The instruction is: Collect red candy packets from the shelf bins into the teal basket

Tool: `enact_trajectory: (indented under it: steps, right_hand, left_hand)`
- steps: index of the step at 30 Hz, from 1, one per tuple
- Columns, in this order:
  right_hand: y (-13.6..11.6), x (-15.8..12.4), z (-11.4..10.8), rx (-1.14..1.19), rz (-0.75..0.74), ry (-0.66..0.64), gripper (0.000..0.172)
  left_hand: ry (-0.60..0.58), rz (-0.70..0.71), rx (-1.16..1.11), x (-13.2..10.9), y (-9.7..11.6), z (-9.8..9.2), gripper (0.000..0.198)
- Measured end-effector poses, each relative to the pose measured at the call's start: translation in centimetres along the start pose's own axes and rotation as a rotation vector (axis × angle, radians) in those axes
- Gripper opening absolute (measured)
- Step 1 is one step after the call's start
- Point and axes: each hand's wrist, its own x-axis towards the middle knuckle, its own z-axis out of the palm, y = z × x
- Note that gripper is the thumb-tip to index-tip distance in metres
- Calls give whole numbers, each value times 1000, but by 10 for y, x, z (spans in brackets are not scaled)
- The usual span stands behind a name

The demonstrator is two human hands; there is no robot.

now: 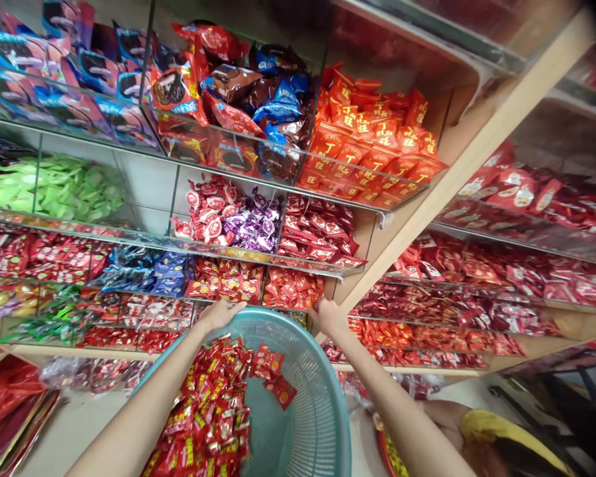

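Teal plastic basket [278, 317], heaped with red candy packets [203, 411], sits below the acrylic shelf [298, 264]; left hand [221, 315] and right hand [328, 317] at its rim, fingers open or closed: cannot tell.

Teal plastic basket [322, 424] running off the bottom edge, base hidden; person in yellow [501, 430] getting cut off at lower right; print on small red packets [427, 344] on lower shelves [477, 371] proving too small to read.
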Motion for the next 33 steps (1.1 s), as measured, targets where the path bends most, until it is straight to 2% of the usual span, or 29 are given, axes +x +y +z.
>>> enact_trajectory:
  steps: [3,6,14,23,27,30,33]
  right_hand:
    - [9,27,-3,11,75,102,32]
    - [10,43,4,11,90,109,27]
    - [11,58,10,32,104,111,31]
    - [17,41,-2,70,100,131,30]
    - [24,25,-15,149,57,218,29]
    - [24,7,-26,272,-39,306,28]
    - [15,-13,-33,436,-236,291,28]
  left_hand:
    - [-1,3,-2,-1,2,0,63]
    - [4,-22,-8,-1,1,0,62]
    - [0,-26,-27,-1,-1,1,62]
    - [8,-27,-29,0,-2,2,67]
    - [19,2,-15,1,-3,3,67]
    - [19,-2,1,2,-4,4,66]
    - [18,-30,3,3,-3,4,70]
